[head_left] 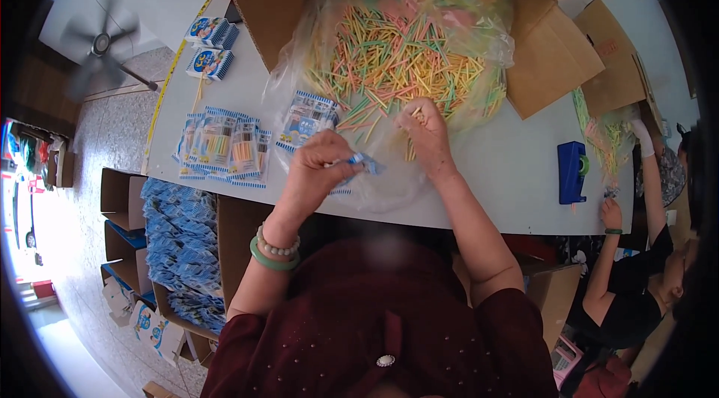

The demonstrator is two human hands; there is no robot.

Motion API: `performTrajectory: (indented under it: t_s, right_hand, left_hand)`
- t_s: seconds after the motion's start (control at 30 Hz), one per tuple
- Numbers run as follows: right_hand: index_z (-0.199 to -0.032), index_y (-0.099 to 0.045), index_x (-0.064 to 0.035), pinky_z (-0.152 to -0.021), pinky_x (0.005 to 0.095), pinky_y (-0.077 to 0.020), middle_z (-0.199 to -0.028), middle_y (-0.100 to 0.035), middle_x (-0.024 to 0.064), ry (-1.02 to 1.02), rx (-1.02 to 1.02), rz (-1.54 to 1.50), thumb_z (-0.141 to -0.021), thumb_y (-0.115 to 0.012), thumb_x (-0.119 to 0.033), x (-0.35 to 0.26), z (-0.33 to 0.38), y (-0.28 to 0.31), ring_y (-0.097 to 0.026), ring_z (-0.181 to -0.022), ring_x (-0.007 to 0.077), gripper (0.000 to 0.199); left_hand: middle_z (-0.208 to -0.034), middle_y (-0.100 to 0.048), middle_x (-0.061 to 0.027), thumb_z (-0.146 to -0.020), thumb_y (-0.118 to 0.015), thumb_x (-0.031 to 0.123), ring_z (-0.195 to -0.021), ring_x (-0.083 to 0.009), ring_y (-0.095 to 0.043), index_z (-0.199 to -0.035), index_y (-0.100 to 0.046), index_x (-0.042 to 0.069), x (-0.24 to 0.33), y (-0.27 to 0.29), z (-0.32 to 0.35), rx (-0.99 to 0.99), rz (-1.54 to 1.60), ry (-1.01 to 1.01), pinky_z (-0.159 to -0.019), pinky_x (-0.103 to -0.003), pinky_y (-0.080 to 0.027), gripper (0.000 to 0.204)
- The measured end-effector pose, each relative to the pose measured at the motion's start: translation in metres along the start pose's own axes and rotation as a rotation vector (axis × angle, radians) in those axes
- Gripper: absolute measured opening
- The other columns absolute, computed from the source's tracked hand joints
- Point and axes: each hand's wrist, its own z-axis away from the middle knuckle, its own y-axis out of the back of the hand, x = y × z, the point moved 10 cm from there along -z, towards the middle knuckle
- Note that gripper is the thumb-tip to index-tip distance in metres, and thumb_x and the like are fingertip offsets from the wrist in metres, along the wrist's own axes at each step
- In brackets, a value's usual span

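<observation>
My left hand (322,166), with a green bangle and beads on its wrist, pinches a small blue and clear plastic packet (367,163). A few pale yellow sticks (411,149) are closed in the fingers of my right hand (425,136), just in front of the pile. Behind both hands spreads a heap of thin pink, green and yellow sticks (404,61) on clear plastic film, spilling from a cardboard box (281,5). Beside my left hand lies a stack of flat blue and white packets (308,117).
Packets filled with coloured sticks (223,145) lie at the table's left, below small blue boxes (210,62). A blue tape dispenser (571,173) stands at the right, near a co-worker's hand (612,214). A carton of blue packets (180,241) stands at lower left; a fan (101,44) is beyond.
</observation>
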Motion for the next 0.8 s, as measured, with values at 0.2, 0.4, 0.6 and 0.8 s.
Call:
performTrajectory:
  t_s: [0.2,0.4,0.6,0.8]
  right_hand:
    - [-0.096,-0.051,-0.0051,-0.075,0.0252,-0.0456,-0.084,-0.057,0.0031,0.027,0.024,0.078,-0.087,-0.057,-0.005,0.002,0.008,0.004,-0.055,-0.079,0.0110,0.011]
    - [-0.093,-0.052,-0.0037,-0.077,0.0259,-0.0453,-0.081,-0.056,0.0036,0.036,0.004,0.207,-0.089,-0.054,-0.008,-0.009,0.013,0.000,-0.055,-0.079,0.0117,0.006]
    - [-0.094,-0.052,-0.0018,-0.079,0.0316,-0.0468,-0.077,-0.056,0.0058,0.093,0.022,-0.058,-0.092,-0.051,-0.010,-0.077,0.006,-0.023,-0.057,-0.079,0.0168,0.008]
    - [-0.097,-0.052,-0.0021,-0.078,0.0332,-0.0481,-0.075,-0.055,0.0061,0.100,-0.093,-0.101,-0.094,-0.052,-0.011,-0.088,0.019,-0.050,-0.058,-0.077,0.0182,0.009]
  left_hand:
    - [-0.074,-0.051,0.0007,-0.077,-0.069,-0.005,-0.069,-0.0072,-0.046,-0.080,-0.066,-0.002,-0.003,0.008,-0.001,0.160,0.081,0.054,-0.062,-0.023,-0.037,0.006]
    - [-0.069,-0.048,0.0034,-0.077,-0.071,-0.004,-0.063,-0.0050,-0.042,-0.069,-0.057,0.000,-0.012,0.011,0.007,0.206,0.113,0.122,-0.056,-0.022,-0.036,0.016]
    - [-0.067,-0.047,0.0067,-0.078,-0.071,-0.004,-0.064,-0.0020,-0.041,-0.070,-0.055,0.003,-0.017,0.016,0.011,0.241,0.161,0.192,-0.056,-0.021,-0.036,0.019]
    - [-0.073,-0.053,0.0069,-0.086,-0.063,0.001,-0.066,-0.0017,-0.043,-0.081,-0.060,0.003,-0.031,0.004,0.008,0.206,0.304,0.271,-0.059,-0.020,-0.038,0.007]
